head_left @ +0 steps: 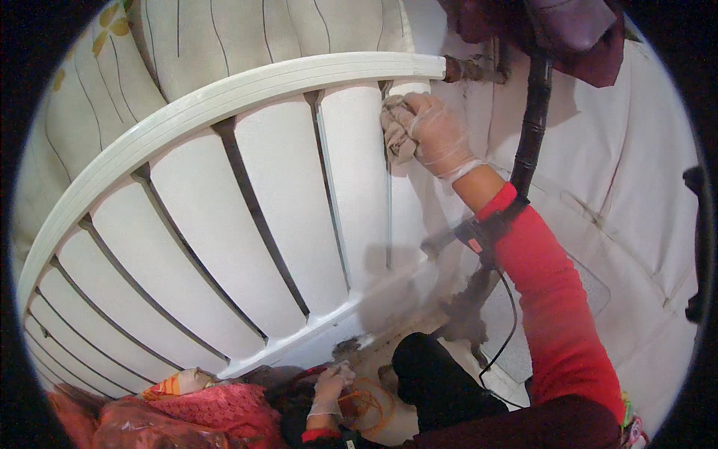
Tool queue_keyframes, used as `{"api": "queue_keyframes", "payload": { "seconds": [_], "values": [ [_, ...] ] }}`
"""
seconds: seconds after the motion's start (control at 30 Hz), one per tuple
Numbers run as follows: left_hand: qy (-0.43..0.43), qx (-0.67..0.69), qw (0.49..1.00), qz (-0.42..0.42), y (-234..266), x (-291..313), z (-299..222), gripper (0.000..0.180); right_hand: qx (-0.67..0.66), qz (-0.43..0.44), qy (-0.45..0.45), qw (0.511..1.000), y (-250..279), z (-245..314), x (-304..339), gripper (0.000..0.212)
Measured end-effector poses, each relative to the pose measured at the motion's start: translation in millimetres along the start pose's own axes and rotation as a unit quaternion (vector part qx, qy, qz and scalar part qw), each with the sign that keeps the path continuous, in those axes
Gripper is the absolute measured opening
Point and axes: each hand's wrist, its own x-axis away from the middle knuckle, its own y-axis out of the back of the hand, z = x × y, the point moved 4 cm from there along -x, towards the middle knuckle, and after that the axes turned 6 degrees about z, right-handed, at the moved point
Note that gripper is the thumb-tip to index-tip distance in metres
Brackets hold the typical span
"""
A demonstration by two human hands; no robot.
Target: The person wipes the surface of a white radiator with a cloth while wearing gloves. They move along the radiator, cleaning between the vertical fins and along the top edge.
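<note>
My right hand [441, 136], in a thin clear glove, is closed around a crumpled grey-beige cloth [400, 133]. The cloth presses on the last panel at the right end of a white radiator [280, 172], just under its curved top rail. Down by my knee is my left hand [334, 385], also gloved, its fingers curled in. Whatever they may hold is hidden. An orange wire-like loop [374, 404] lies right beside that hand.
Dark pipes [532, 123] run down the wall right of the radiator. Striped fabric [224, 30] hangs behind the top rail. Red textiles [217, 408] are heaped at the lower left. A black cable [513, 322] dangles from the band on my right wrist. Dark dirt marks the floor.
</note>
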Motion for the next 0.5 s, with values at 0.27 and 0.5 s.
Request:
{"api": "queue_keyframes", "payload": {
  "seconds": [0.27,0.5],
  "values": [
    [0.006,0.006,1.000,-0.014,-3,-2,-3,0.035,0.054,-0.039,-0.009,0.998,3,0,-22,0.047],
    [-0.015,-0.043,0.999,-0.009,-5,12,-16,0.040,0.136,0.079,-0.024,0.987,0,9,-13,0.045]
  ]
}}
